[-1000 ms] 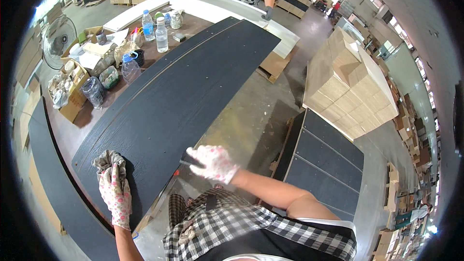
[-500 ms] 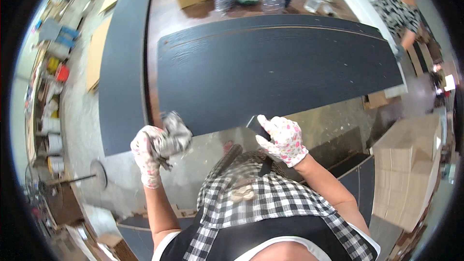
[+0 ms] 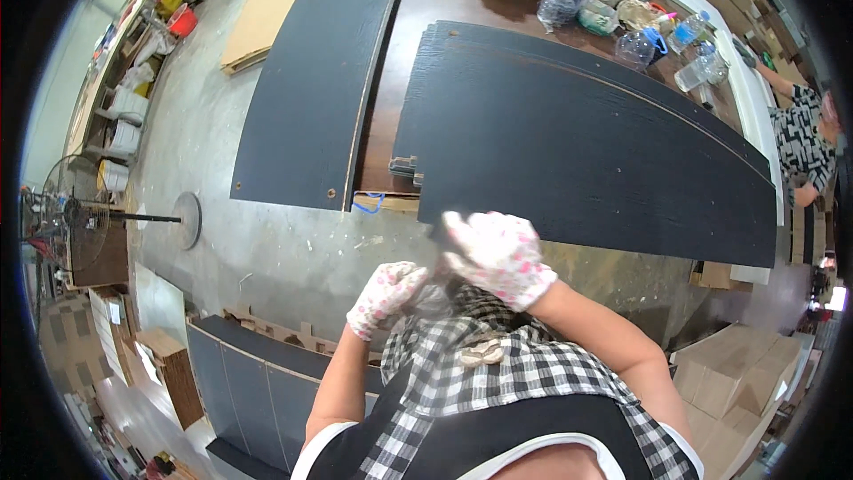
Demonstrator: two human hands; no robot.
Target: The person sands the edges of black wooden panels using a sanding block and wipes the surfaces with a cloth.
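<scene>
Here, I see the large black board (image 3: 577,142) lying flat on the brown table (image 3: 391,124), its near edge just beyond my right hand (image 3: 498,253), whose grip is blurred beyond telling. Below it, my left hand (image 3: 384,298) closes around a grey rag (image 3: 434,295) at chest height.

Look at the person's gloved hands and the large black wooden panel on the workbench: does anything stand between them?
Nothing visible does. The right hand in its flowered glove sits at the near edge of the large black wooden panel; the left hand is beside it, over the bare concrete floor.
</scene>
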